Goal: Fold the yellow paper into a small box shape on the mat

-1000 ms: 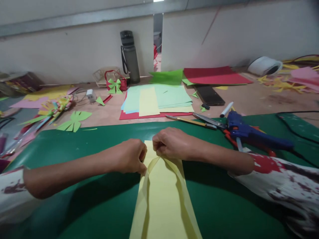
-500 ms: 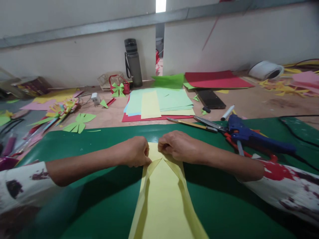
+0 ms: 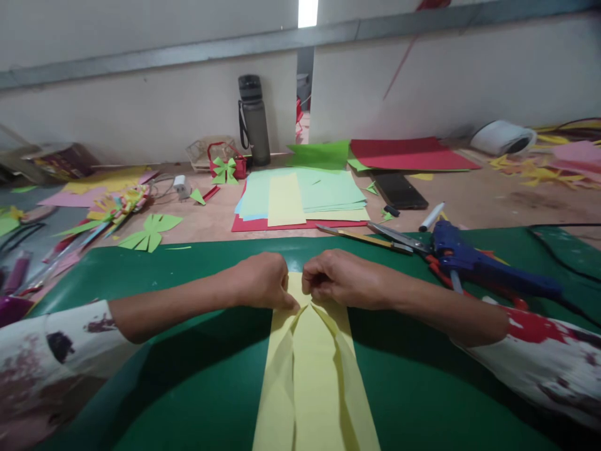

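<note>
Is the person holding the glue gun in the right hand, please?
No, the glue gun lies away from the right hand, which is at the far end of the folded yellow paper.

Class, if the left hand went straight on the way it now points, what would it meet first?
The left hand would probably meet the right hand first, whose curled fingers face it across a narrow strip of yellow paper; depth is hard to judge from one view.
</note>
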